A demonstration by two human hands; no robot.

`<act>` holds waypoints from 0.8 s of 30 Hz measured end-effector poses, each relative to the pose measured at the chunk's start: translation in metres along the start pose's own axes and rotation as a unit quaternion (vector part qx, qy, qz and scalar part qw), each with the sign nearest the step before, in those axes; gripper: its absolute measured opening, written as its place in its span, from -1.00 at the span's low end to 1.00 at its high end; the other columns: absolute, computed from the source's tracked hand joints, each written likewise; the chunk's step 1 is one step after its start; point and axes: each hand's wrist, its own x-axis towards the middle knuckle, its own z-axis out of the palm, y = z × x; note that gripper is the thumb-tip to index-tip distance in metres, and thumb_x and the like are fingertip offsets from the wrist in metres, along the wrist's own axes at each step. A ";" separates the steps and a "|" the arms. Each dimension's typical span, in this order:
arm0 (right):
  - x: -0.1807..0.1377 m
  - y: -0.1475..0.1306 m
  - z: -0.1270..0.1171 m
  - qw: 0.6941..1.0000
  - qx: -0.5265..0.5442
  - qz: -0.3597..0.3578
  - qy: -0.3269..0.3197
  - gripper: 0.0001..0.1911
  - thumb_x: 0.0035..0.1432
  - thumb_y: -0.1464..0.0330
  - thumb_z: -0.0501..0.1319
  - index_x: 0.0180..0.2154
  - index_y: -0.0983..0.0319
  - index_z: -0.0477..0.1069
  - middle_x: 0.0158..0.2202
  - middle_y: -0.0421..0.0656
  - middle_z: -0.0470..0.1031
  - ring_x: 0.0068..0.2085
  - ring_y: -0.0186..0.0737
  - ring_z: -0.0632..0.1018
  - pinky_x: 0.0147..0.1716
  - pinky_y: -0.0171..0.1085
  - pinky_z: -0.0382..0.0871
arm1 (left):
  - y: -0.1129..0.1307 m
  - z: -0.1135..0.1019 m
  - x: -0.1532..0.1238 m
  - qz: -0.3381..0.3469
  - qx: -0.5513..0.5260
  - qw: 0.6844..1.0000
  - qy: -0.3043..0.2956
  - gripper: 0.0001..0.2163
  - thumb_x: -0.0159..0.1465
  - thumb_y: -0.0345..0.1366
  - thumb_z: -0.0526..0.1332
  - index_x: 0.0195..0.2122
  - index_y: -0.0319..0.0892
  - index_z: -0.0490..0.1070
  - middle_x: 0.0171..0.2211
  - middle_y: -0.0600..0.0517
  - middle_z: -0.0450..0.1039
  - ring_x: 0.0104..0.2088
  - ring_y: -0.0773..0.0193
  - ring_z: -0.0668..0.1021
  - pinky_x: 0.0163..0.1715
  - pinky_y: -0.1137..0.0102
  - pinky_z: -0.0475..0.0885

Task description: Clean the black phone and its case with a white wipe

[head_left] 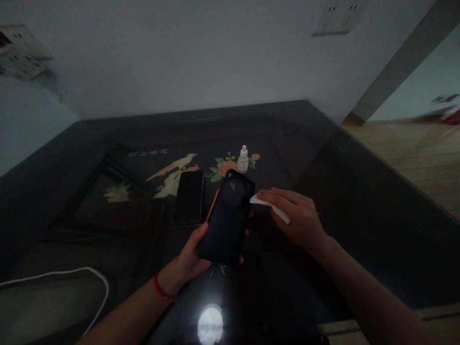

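Note:
My left hand (190,256) is closed round the lower end of a dark phone (227,220), held back side up above the table. My right hand (300,218) pinches a small white wipe (273,207) whose edge touches the phone's right side near the round camera area. A second dark phone (189,196) lies flat on the table just left of the held one. A small clear dropper bottle (243,159) with a white cap stands upright behind the held phone.
The table (359,191) is dark and glossy with a bird-and-flower inlay (179,167). A white cable (72,275) curves over its near left part. A wall socket (339,17) sits on the wall behind; wooden floor (417,158) lies to the right.

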 end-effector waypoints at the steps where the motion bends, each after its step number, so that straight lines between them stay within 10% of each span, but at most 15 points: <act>1: 0.000 -0.001 0.000 1.000 0.019 0.008 -0.009 -0.70 0.17 0.51 0.07 -0.11 0.24 0.47 -0.16 -0.10 0.59 -0.16 -0.21 0.61 -0.14 -0.22 0.53 | 0.001 0.001 0.001 0.007 0.007 1.000 0.009 -0.41 0.19 -0.01 0.18 0.22 -0.09 0.19 0.20 -0.15 0.26 0.05 -0.03 0.42 -0.24 0.15 0.48; 11: 0.007 -0.004 -0.008 0.986 0.079 0.118 0.091 -0.61 0.26 0.48 0.03 0.08 0.13 0.35 0.07 -0.17 0.45 0.06 -0.19 0.49 0.06 -0.16 0.41 | 0.003 0.004 -0.001 -0.037 0.118 0.991 -0.051 -0.28 0.13 0.10 0.19 0.28 0.00 0.05 -0.01 -0.19 0.39 -0.28 0.19 0.49 -0.43 0.39 0.39; 20: -0.001 -0.027 0.003 0.982 0.090 -0.163 -0.010 -0.63 0.28 0.51 0.03 0.10 0.32 0.31 0.11 0.01 0.40 0.24 -0.08 0.27 0.12 -0.02 0.35 | 0.001 0.004 -0.005 -0.003 0.235 0.972 -0.013 -0.32 0.17 -0.04 0.24 0.29 0.03 0.04 -0.20 -0.05 0.37 -0.34 0.34 0.39 -0.37 0.44 0.32; 24: 0.001 -0.019 -0.001 0.995 0.029 -0.068 0.059 -0.57 0.25 0.54 0.04 0.14 0.22 0.28 0.13 -0.02 0.38 0.20 -0.06 0.33 0.12 0.02 0.34 | 0.001 0.004 -0.003 -0.019 0.254 0.967 -0.034 -0.28 0.14 -0.06 0.27 0.30 0.08 -0.01 -0.16 -0.04 0.36 -0.31 0.33 0.38 -0.35 0.44 0.31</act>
